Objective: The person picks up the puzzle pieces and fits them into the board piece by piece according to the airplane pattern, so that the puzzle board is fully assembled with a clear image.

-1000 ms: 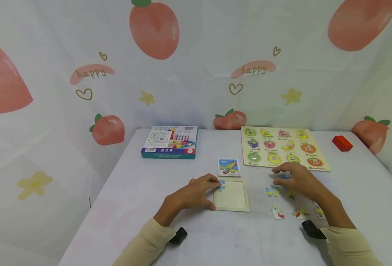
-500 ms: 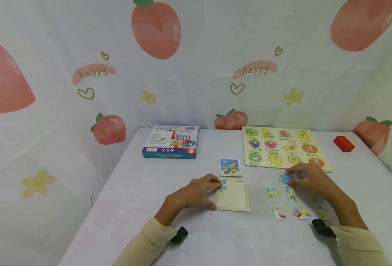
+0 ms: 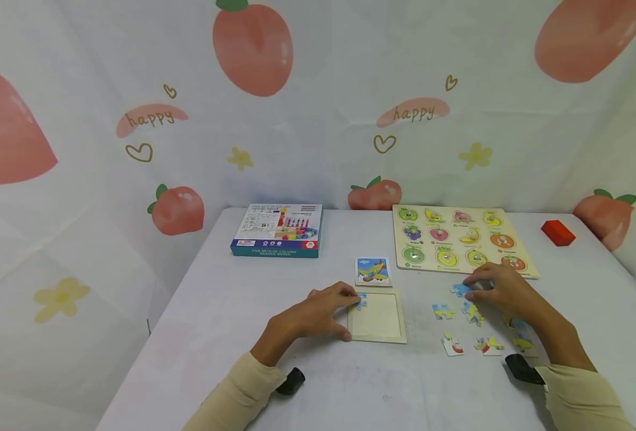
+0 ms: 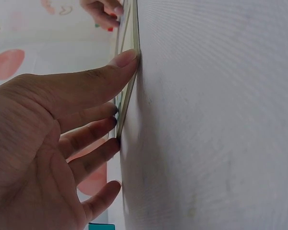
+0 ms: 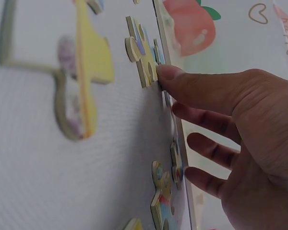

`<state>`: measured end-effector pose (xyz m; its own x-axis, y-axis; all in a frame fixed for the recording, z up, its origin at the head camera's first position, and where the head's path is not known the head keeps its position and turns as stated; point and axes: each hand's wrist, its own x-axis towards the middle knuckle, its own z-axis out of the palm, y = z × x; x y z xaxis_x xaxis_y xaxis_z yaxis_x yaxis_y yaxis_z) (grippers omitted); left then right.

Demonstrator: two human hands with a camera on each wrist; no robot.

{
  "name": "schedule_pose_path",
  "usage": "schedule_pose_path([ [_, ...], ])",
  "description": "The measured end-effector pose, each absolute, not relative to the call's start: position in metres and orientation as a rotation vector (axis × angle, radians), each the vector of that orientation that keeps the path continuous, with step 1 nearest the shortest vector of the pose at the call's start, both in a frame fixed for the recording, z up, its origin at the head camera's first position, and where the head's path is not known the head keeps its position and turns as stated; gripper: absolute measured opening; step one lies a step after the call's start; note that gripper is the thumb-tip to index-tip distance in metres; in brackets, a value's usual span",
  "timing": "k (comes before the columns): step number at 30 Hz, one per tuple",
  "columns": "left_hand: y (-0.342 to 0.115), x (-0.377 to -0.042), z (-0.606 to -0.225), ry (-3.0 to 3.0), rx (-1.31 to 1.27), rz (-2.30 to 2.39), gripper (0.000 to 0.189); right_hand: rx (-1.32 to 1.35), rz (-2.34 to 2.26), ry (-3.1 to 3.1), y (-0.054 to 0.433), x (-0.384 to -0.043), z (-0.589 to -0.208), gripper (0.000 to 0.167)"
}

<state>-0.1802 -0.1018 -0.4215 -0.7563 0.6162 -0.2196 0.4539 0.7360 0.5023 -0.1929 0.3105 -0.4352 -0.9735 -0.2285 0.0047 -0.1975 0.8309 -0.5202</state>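
In the head view my left hand rests at the left side of a square wooden puzzle tray. Its fingers reach a blue puzzle piece in the upper left corner, and the thumb touches the lower left edge. In the left wrist view the fingers are mostly straight, tips along the tray's edge. My right hand pinches another blue puzzle piece on the table between thumb and index finger. Below it lie several loose pieces, including a blue-yellow piece and a red-white piece.
A card with an airplane picture lies just behind the tray. Farther back are a fruit peg board, a boxed bead set and a red block. A printed cloth hangs behind the table.
My right hand has shifted right, bringing its fingertips to the blue piece and uncovering the piece's left part. My left hand stays at the tray.
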Motion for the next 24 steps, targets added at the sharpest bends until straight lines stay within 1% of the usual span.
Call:
schedule_pose_path([
  [4, -0.103, -0.18, -0.422, 2.566, 0.841, 0.61, 0.078, -0.33, -0.845, 2.948, 0.311, -0.192, -0.435, 0.035],
  [11, -0.103, -0.18, -0.422, 2.56, 0.841, 0.613, 0.078, -0.259, -0.772, 2.969, 0.309, -0.191, -0.433, 0.04],
  [19, -0.102, -0.179, -0.421, 2.566, 0.827, 0.611, 0.078, -0.268, -0.735, 3.038, 0.304, -0.19, -0.43, 0.038],
  [24, -0.102, -0.179, -0.421, 2.571, 0.828, 0.605, 0.077, -0.358, -0.789, 3.063, 0.295, -0.188, -0.425, 0.033],
])
